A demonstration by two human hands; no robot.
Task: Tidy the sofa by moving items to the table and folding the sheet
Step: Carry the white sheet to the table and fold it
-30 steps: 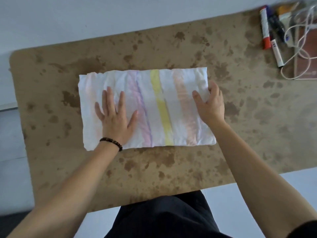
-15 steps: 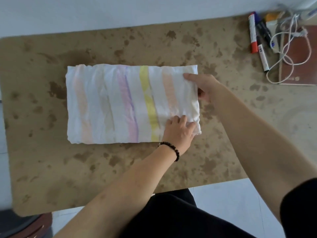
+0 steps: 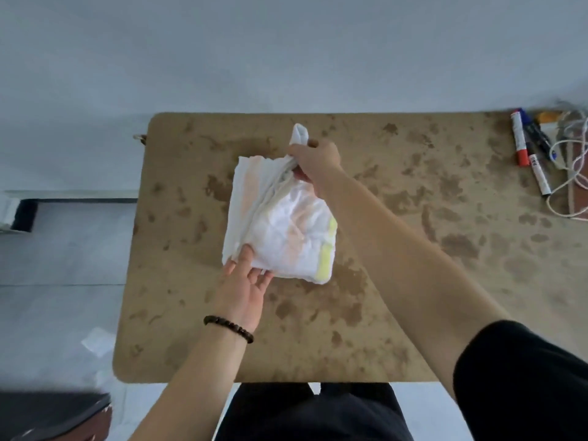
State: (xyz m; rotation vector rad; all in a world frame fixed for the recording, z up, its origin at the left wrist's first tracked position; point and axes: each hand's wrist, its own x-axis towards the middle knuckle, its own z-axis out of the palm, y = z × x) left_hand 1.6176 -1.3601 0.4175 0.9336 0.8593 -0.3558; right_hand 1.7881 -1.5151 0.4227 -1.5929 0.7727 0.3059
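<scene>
A white sheet [image 3: 286, 230] with pink and yellow stripes lies folded over into a smaller bundle on the brown mottled table [image 3: 413, 281]. My right hand [image 3: 315, 160] grips the far edge of the folded layer, with a bunched corner sticking up past the fingers. At the near left corner of the sheet, my left hand [image 3: 245, 281], with a dark bead bracelet on its wrist, has its fingertips tucked under the cloth edge and its palm turned up.
Several marker pens [image 3: 528, 151] and a white cable [image 3: 569, 173] lie at the table's far right corner. Pale floor surrounds the table. A dark object [image 3: 54, 415] shows at the lower left. My dark trousers are at the table's near edge.
The long striped rectangle has been folded from right to left into a shorter bundle. Both hands carried the right end across; the camera view has pulled back.
</scene>
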